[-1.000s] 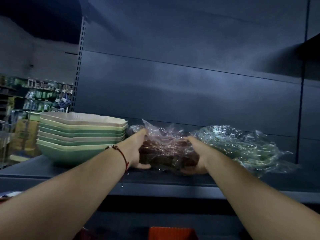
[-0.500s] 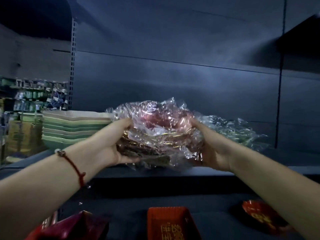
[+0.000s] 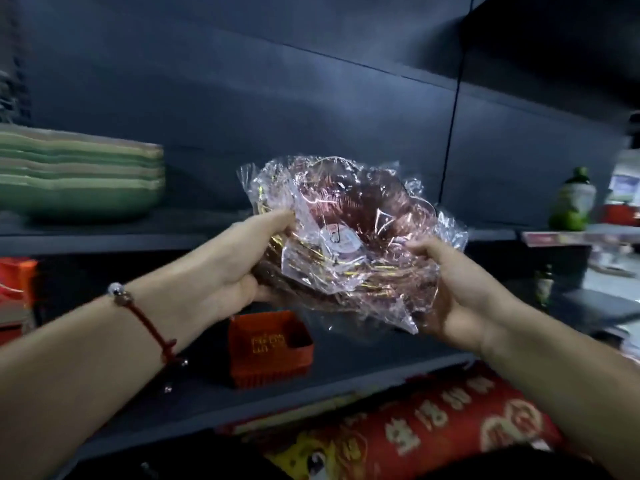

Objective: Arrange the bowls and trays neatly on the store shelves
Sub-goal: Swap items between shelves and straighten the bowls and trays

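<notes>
Dim overall, bluish cast. Dark shelf back panel (image 3: 311, 98) takes a soft brighter patch at centre, falling to near black in the upper right and lower left corners. Glare: white specular glints across the plastic wrap (image 3: 346, 237) at frame centre. Motion blur smears the green bowl stack (image 3: 79, 178) at left edge and the green bottle (image 3: 571, 202) at right. Wide-angle bending shows in the shelf lines toward the edges. Forearms at bottom are soft, lit from above.
</notes>
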A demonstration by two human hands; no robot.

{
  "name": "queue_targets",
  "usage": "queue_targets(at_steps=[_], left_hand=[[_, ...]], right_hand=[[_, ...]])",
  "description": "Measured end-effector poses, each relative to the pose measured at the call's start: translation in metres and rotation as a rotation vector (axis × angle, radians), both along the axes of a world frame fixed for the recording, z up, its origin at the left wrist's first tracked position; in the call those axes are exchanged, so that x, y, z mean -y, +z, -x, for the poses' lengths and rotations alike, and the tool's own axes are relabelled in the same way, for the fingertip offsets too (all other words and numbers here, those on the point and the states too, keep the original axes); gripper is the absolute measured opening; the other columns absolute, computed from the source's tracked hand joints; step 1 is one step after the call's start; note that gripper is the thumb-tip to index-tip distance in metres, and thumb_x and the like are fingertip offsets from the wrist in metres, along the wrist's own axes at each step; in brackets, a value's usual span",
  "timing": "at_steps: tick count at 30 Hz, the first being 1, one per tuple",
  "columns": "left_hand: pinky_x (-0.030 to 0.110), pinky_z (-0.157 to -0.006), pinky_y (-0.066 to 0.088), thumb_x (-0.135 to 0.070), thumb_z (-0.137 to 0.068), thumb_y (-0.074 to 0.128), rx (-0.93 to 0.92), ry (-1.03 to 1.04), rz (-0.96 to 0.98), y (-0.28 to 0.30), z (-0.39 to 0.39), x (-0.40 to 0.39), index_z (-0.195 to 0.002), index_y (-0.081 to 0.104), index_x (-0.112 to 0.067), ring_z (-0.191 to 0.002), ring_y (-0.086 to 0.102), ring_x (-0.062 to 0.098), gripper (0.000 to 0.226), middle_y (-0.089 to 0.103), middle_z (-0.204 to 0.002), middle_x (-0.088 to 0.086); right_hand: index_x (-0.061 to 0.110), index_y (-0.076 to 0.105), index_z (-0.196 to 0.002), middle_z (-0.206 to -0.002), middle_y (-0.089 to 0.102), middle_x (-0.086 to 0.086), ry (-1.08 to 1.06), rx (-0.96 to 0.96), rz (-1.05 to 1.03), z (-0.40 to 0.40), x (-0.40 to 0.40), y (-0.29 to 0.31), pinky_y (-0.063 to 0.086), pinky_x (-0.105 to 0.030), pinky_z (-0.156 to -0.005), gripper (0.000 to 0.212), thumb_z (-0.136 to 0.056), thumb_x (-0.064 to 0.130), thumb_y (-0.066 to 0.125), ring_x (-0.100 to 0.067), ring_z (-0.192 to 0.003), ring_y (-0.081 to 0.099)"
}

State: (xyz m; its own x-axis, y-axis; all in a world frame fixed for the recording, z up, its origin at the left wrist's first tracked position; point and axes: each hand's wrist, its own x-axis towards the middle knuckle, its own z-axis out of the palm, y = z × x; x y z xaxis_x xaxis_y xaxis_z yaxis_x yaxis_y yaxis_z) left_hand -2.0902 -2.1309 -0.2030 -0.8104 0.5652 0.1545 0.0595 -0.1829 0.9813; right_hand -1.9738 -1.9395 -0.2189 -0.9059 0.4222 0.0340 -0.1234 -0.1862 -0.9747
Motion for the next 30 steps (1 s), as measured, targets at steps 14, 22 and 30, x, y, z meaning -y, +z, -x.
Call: queue_targets(at_steps=[14,22,30], left_hand=[[0.060,-0.089,0.051,-0.014,-0.082,0.066,0.486,-0.111,0.140,-0.158,-0.002,-0.104,-0.109,0.061,-0.011,-0.097,0.068,0.038,0.028,0.072,-0.101,0.020],[0.054,-0.084,0.054,-0.019,-0.087,0.066,0.636,0.048,0.062,-0.200,0.064,-0.186,-0.103,0.060,-0.011,-0.094,0.067,0.033,0.019,0.068,-0.100,0.015],[0.053,-0.093,0.050,-0.027,-0.086,0.067,0.701,0.165,0.029,-0.241,0.115,-0.253,-0.094,0.059,-0.014,-0.100,0.063,0.034,0.018,0.063,-0.100,0.014]], right_hand=[[0.008,0.045,-0.071,-0.033,0.045,-0.001,-0.255,0.331,0.337,-0.015,-0.084,-0.125,0.034,-0.013,-0.027,0.018,-0.088,0.006,0.047,-0.012,-0.022,0.042],[0.010,0.046,-0.074,-0.070,0.049,-0.011,-0.270,0.383,0.418,0.084,-0.152,-0.165,0.048,-0.045,-0.085,0.011,-0.067,0.009,0.054,-0.028,-0.065,0.050],[0.008,0.068,-0.111,-0.103,0.071,-0.020,-0.292,0.364,0.472,0.171,-0.231,-0.227,0.051,-0.059,-0.085,0.047,-0.082,0.044,0.061,-0.040,-0.094,0.067]])
